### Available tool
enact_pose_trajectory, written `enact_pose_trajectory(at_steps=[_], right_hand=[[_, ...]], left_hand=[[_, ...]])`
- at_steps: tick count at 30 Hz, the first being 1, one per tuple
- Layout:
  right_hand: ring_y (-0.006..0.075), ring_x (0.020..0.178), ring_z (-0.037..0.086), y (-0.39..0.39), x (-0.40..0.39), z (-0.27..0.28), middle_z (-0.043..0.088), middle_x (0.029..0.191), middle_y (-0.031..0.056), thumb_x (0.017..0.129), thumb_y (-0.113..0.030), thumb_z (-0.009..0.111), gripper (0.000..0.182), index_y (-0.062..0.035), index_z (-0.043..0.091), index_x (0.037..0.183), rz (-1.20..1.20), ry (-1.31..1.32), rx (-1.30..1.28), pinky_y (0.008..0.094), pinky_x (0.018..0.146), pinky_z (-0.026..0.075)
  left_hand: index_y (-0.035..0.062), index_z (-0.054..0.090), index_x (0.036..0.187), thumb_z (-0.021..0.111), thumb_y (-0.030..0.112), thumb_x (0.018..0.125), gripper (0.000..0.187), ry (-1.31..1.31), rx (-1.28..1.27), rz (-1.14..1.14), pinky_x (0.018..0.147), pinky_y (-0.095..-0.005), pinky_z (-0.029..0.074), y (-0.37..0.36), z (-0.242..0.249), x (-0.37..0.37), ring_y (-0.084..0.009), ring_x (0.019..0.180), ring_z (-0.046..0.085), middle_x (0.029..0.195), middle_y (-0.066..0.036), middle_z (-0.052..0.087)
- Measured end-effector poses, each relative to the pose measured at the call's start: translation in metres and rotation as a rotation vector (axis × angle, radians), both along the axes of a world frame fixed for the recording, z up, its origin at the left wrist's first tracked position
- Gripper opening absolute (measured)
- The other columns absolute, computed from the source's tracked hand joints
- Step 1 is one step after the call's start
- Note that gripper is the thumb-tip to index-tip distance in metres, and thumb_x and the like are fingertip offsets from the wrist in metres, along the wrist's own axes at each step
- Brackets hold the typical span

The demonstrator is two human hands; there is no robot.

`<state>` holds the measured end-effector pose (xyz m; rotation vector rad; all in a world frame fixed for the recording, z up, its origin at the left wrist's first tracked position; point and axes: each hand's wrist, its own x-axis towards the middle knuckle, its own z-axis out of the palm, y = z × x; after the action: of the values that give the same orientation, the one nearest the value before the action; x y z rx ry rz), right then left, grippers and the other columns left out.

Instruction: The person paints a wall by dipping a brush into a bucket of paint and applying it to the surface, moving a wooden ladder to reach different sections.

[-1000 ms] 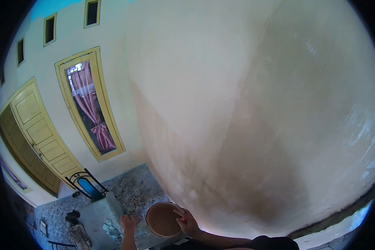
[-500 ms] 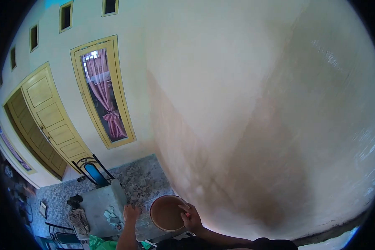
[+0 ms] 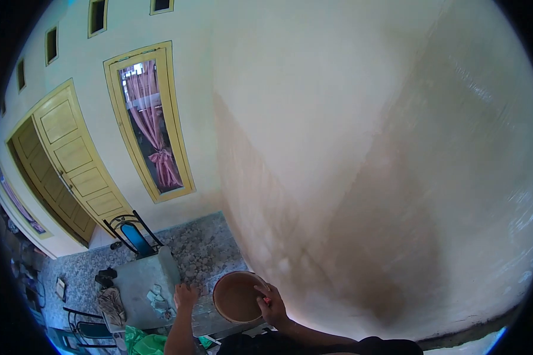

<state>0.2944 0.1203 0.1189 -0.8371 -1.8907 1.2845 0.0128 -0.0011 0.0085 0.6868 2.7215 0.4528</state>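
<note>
A round brownish bucket [image 3: 238, 299] stands just in front of me, its inside brown. My right hand [image 3: 272, 306] is at the bucket's right rim, thumb and finger reaching over the opening. Its fingers close on a small red thing [image 3: 267, 300], perhaps a handle, mostly hidden by the hand. My left hand [image 3: 186, 296] is left of the bucket, near the right edge of a grey-covered table [image 3: 137, 275]. Its fingers are loosely bent and slightly apart, with nothing visible in them. Beneath the bucket lies a grey surface [image 3: 210, 322].
On the table lie a pale cloth [image 3: 158, 300], a black object [image 3: 105, 277] and a patterned cloth [image 3: 111, 305]. A green plastic bag [image 3: 145, 343] is at its near edge. Chairs [image 3: 137, 239] flank it. A blotchy plastered wall [image 3: 361, 177] rises right; a window [image 3: 151, 124] and door [image 3: 80, 163] stand left.
The view has shifted slightly, moving the window and wall a little in frame. Both hands keep nearly the same places, the right one still at the bucket with the red thing.
</note>
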Motion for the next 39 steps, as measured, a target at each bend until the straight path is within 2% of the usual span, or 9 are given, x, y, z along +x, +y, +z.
enact_pose_trajectory(at_steps=[6,7,15,17,39], right_hand=[[0.0322,0.116,0.047,0.002,-0.001,-0.012,0.046,0.122,0.0186,0.084,-0.007,0.056,0.036,-0.0099,0.056,0.12,-0.009,0.043,0.068,0.0387,0.097,0.038],[0.0326,0.116,0.047,-0.001,-0.003,0.001,0.046,0.122,0.0185,0.084,-0.007,0.056,0.035,-0.0094,0.056,0.119,-0.016,0.047,0.04,0.0391,0.098,0.038],[0.0324,0.117,0.046,-0.001,-0.001,-0.003,0.045,0.123,0.0188,0.084,-0.006,0.056,0.034,-0.008,0.057,0.118,-0.017,0.007,-0.011,0.0385,0.098,0.038],[0.0348,0.112,0.048,0.001,-0.001,-0.004,0.046,0.123,0.0221,0.082,-0.006,0.057,0.036,-0.0075,0.058,0.118,-0.028,0.029,0.019,0.04,0.095,0.039],[0.0365,0.116,0.046,0.005,-0.004,-0.008,0.044,0.125,0.0216,0.082,-0.008,0.056,0.033,-0.0085,0.059,0.115,0.0,0.016,-0.067,0.0424,0.099,0.037]], left_hand=[[-0.0014,0.059,0.1,0.048,0.039,0.086,0.044,-0.009,-0.02,0.005,0.088,-0.0462,0.044,0.005,0.008,0.001,-0.0401,0.102,0.054,0.112,-0.023,0.052],[-0.001,0.059,0.1,0.048,0.039,0.086,0.044,-0.009,-0.014,0.0,0.088,-0.0465,0.044,0.007,0.012,0.002,-0.0396,0.101,0.055,0.111,-0.022,0.052],[0.0032,0.061,0.092,0.051,0.04,0.085,0.039,-0.076,0.012,0.026,0.088,-0.0466,0.043,0.007,0.028,0.006,-0.0382,0.1,0.055,0.109,-0.019,0.053],[0.0044,0.061,0.09,0.051,0.039,0.085,0.036,-0.082,0.014,0.029,0.087,-0.0463,0.043,0.006,0.022,0.003,-0.0379,0.1,0.055,0.109,-0.018,0.053],[0.0053,0.059,0.09,0.05,0.037,0.086,0.034,-0.086,0.003,0.01,0.085,-0.0462,0.044,0.005,0.015,0.001,-0.0367,0.097,0.055,0.104,-0.016,0.053]])
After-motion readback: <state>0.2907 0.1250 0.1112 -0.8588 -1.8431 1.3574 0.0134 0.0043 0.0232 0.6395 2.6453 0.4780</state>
